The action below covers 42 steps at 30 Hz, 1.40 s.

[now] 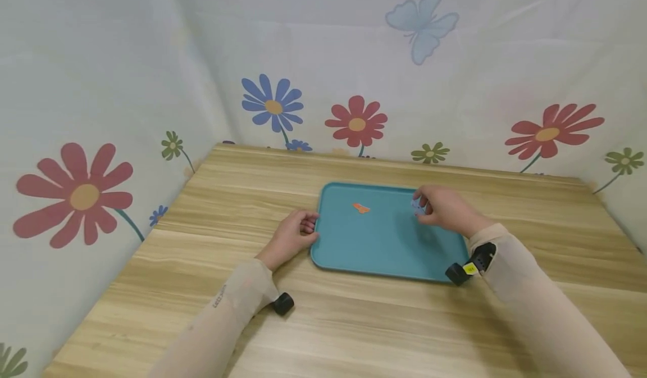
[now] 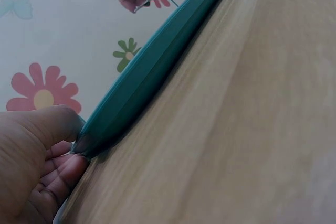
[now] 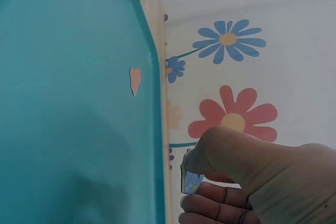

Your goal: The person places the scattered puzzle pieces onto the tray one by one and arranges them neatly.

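A teal tray [image 1: 374, 243] lies on the wooden table, with a small flat orange piece [image 1: 361, 208] of irregular outline in its far left part. My left hand [image 1: 292, 236] is at the tray's left side. In the left wrist view, its thumb and fingers [image 2: 65, 174] pinch the tray's rim. Above the tray's right part, my right hand [image 1: 447, 208] holds a small flat light-blue piece [image 1: 417, 206] between thumb and fingers. The right wrist view shows this piece [image 3: 192, 177] edge-on, with a printed face; the fingers hide part of it.
The wooden table [image 1: 323, 322] extends around the tray. Behind and to the left hangs a white cloth [image 1: 313, 41] printed with flowers and a butterfly. Each wrist carries a small black camera, the left one [image 1: 283, 304] low over the table and the right one [image 1: 457, 274] over the tray's near right corner.
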Tool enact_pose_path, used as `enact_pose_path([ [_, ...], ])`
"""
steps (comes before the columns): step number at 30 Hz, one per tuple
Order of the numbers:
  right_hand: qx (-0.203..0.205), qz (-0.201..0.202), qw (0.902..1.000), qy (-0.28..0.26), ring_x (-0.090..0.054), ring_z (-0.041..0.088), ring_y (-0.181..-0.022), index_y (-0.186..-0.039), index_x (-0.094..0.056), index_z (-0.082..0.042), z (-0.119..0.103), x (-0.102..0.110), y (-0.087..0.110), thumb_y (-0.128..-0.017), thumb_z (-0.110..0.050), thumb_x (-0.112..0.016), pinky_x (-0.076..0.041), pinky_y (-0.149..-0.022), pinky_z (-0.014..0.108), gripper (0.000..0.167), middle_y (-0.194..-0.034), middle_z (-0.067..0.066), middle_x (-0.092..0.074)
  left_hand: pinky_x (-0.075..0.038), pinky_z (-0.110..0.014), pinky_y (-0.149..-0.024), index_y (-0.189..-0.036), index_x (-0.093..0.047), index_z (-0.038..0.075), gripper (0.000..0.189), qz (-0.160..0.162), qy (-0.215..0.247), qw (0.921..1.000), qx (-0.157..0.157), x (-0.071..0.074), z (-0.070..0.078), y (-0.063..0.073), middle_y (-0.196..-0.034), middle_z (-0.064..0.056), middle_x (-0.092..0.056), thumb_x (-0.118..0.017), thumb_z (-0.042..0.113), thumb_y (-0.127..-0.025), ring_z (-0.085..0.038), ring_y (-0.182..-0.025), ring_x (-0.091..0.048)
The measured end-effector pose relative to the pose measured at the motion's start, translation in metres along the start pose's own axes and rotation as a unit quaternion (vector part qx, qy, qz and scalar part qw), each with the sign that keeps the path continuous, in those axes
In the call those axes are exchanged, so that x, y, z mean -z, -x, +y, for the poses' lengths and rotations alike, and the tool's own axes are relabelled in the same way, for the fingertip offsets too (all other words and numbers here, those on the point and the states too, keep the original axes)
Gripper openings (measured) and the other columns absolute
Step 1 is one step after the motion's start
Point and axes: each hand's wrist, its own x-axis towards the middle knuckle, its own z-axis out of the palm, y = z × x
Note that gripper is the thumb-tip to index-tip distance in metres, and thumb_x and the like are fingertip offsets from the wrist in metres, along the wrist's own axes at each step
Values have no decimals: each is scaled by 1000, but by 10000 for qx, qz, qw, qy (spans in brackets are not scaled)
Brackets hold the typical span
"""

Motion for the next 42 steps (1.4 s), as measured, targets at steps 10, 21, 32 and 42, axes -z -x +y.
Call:
enact_pose_path([
  [10, -29, -248, 9993, -271, -61, 20, -77, -110, -61, 7, -7, -21, -22, -79, -9, -69, -55, -70, 36, 35, -89, 13, -65, -55, -26, -82, -123, -56, -6, 41, 58, 101, 9999, 29, -5, -1, 1, -109, -18, -57, -68, -2, -83, -22, -93, -61],
  [21, -249, -433, 9984, -276, -60, 21, -79, -114, -60, 5, -12, -37, -42, -82, -12, -70, -54, -73, 38, 38, -92, 13, -63, -55, -25, -81, -122, -57, -6, 42, 118, -9, 9999, 4, -6, 0, -1, -106, -16, -58, -69, -2, -82, -20, -91, -61],
  [32, -372, -624, 9967, -352, -57, 20, -81, -118, -59, 4, -18, -45, -58, -83, -14, -70, -53, -76, 38, 41, -94, 12, -63, -55, -25, -81, -122, -57, -5, 41, 132, -12, 9999, 24, -5, 1, 1, -105, -15, -58, -69, -2, -82, -19, -90, -60],
  [42, -263, -669, 9972, -214, -58, 20, -81, -115, -59, 6, -24, -51, -66, -81, -12, -69, -53, -78, 39, 39, -94, 14, -64, -55, -25, -81, -122, -58, -5, 41, 144, -24, 9999, -13, -5, 1, 0, -104, -15, -57, -69, -2, -82, -19, -89, -60],
])
